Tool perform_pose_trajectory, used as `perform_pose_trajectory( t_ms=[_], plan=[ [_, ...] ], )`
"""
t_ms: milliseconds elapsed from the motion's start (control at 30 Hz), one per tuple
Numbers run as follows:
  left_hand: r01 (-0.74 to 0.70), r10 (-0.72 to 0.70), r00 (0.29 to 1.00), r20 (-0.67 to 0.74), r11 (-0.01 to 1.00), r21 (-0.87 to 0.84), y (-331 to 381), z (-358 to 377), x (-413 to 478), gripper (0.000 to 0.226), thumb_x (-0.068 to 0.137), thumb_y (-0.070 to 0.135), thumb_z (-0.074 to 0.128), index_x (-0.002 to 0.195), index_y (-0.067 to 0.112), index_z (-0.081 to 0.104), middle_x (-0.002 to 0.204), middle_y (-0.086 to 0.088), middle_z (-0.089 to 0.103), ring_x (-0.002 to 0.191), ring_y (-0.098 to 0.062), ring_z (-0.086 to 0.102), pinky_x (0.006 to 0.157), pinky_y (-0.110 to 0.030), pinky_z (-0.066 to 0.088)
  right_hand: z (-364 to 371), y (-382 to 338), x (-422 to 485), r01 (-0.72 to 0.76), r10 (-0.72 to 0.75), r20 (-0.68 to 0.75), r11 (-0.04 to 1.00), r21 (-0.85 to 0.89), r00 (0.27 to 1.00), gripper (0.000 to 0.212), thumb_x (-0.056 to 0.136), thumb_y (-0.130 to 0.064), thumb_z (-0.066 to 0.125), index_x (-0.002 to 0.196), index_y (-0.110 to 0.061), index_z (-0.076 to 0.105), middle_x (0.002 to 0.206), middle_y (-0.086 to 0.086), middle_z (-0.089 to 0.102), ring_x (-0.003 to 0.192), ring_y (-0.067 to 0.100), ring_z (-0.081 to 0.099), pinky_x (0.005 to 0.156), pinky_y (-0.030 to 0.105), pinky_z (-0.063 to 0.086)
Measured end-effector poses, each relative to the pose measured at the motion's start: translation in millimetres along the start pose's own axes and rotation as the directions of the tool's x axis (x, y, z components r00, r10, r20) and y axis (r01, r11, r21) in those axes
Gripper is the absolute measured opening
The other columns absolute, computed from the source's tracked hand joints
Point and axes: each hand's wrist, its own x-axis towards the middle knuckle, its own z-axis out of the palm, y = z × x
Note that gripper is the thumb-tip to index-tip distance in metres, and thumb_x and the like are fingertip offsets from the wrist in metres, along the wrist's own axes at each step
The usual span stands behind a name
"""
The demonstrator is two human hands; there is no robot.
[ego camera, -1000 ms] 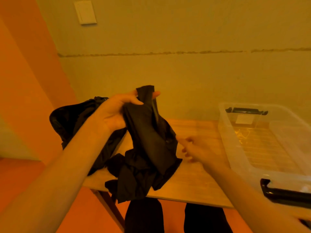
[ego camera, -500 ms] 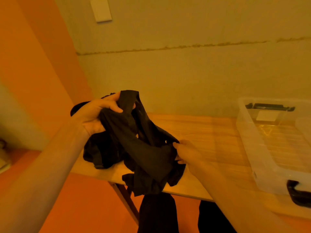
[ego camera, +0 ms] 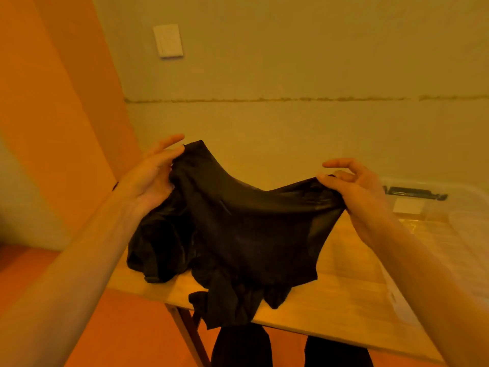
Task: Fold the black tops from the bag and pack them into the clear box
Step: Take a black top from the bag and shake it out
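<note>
My left hand (ego camera: 150, 178) and right hand (ego camera: 357, 192) each pinch a corner of the top (ego camera: 238, 229), stretched nine-to-three o'clock; the box (ego camera: 468, 229) sits at three, nearer my right.

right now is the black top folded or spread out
Spread: the left hand and right hand hold the black top stretched open between them.

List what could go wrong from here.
1. The left hand and right hand only pinch the black top at its upper corners. Its crumpled lower part hangs past the near edge of the table, so a slip could send it to the floor.
2. The top hangs in front of the black bag at the table's corner; swinging it might drag the bag off.
</note>
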Motion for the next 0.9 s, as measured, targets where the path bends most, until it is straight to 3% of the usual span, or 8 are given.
perform_pose_trajectory(
  t_ms=[133, 200, 367, 433, 533, 667, 767, 900],
  plan=[
    [-0.117, 0.109, 0.986, 0.124, 0.991, 0.062, 32, 24, 12, 0.028, 0.090, 0.012, 0.064, 0.116, 0.021, 0.069, 0.087, 0.000, 0.072, 0.078, -0.015, 0.070, 0.069, -0.028, 0.057, -10, -33, -1, 0.105, -0.104, 0.024, 0.919, -0.380, 0.994, 0.006, 0.089, -0.031, 0.074, 0.090, -0.026, 0.071, 0.070, 0.004, 0.070, 0.071, 0.023, 0.067, 0.069, 0.035, 0.050],
    [-0.138, 0.111, 0.975, 0.190, 0.981, 0.133, 49, 46, 17, 0.024, 0.098, 0.011, 0.059, 0.116, 0.023, 0.069, 0.084, -0.001, 0.070, 0.070, -0.012, 0.068, 0.061, -0.026, 0.055, -3, -51, 8, 0.118, -0.119, 0.038, 0.793, -0.597, 0.992, 0.025, 0.089, -0.051, 0.067, 0.087, -0.027, 0.071, 0.074, -0.003, 0.072, 0.077, 0.016, 0.068, 0.071, 0.034, 0.053],
    [-0.305, 0.116, 0.927, 0.357, 0.788, 0.535, 83, 114, 27, 0.017, 0.105, 0.026, 0.055, 0.112, 0.027, 0.071, 0.075, -0.007, 0.063, 0.062, -0.016, 0.062, 0.058, -0.028, 0.054, 49, -113, 45, 0.177, -0.063, 0.364, 0.941, -0.288, 0.929, 0.054, 0.095, -0.065, 0.047, 0.125, -0.024, 0.064, 0.119, -0.005, 0.070, 0.111, 0.011, 0.065, 0.106, 0.041, 0.048],
    [-0.385, 0.128, 0.902, 0.412, 0.673, 0.631, 96, 130, 30, 0.017, 0.103, 0.033, 0.058, 0.111, 0.028, 0.071, 0.061, 0.002, 0.061, 0.057, -0.013, 0.059, 0.057, -0.026, 0.050, 67, -124, 58, 0.158, -0.021, 0.528, 0.963, -0.216, 0.849, 0.056, 0.096, -0.065, 0.043, 0.118, -0.021, 0.069, 0.119, 0.000, 0.072, 0.114, 0.014, 0.066, 0.111, 0.041, 0.041],
    [-0.437, 0.162, 0.890, 0.427, 0.571, 0.695, 108, 137, 35, 0.021, 0.103, 0.039, 0.057, 0.111, 0.026, 0.071, 0.060, 0.005, 0.057, 0.050, -0.006, 0.050, 0.055, -0.019, 0.042, 75, -124, 69, 0.172, -0.025, 0.641, 0.970, -0.169, 0.767, 0.036, 0.099, -0.048, 0.053, 0.097, -0.020, 0.076, 0.108, 0.002, 0.076, 0.108, 0.017, 0.069, 0.105, 0.041, 0.044],
    [-0.463, 0.184, 0.879, 0.439, 0.546, 0.698, 106, 136, 40, 0.023, 0.104, 0.040, 0.054, 0.110, 0.027, 0.071, 0.060, 0.006, 0.056, 0.052, -0.005, 0.047, 0.060, -0.027, 0.039, 82, -119, 75, -0.001, -0.016, 0.682, 1.000, 0.025, 0.731, 0.038, 0.086, -0.037, 0.064, 0.112, -0.011, 0.068, 0.107, 0.010, 0.073, 0.099, 0.020, 0.069, 0.092, 0.035, 0.051],
    [-0.460, 0.165, 0.880, 0.445, 0.530, 0.713, 97, 134, 41, 0.026, 0.106, 0.041, 0.050, 0.108, 0.027, 0.071, 0.059, 0.012, 0.055, 0.055, -0.004, 0.046, 0.060, -0.025, 0.039, 86, -121, 76, -0.091, 0.089, 0.707, 0.995, -0.035, 0.701, 0.036, 0.091, -0.034, 0.062, 0.116, -0.009, 0.068, 0.112, 0.013, 0.073, 0.101, 0.022, 0.071, 0.089, 0.034, 0.057],
    [-0.449, 0.183, 0.890, 0.417, 0.498, 0.742, 76, 128, 39, 0.040, 0.109, 0.045, 0.036, 0.104, 0.029, 0.072, 0.066, 0.009, 0.055, 0.064, -0.006, 0.051, 0.069, -0.026, 0.042, 82, -127, 74, -0.230, 0.257, 0.653, 0.965, -0.128, 0.713, 0.017, 0.091, -0.025, 0.067, 0.096, -0.009, 0.071, 0.088, 0.010, 0.075, 0.072, 0.017, 0.072, 0.064, 0.029, 0.059]
  ],
)
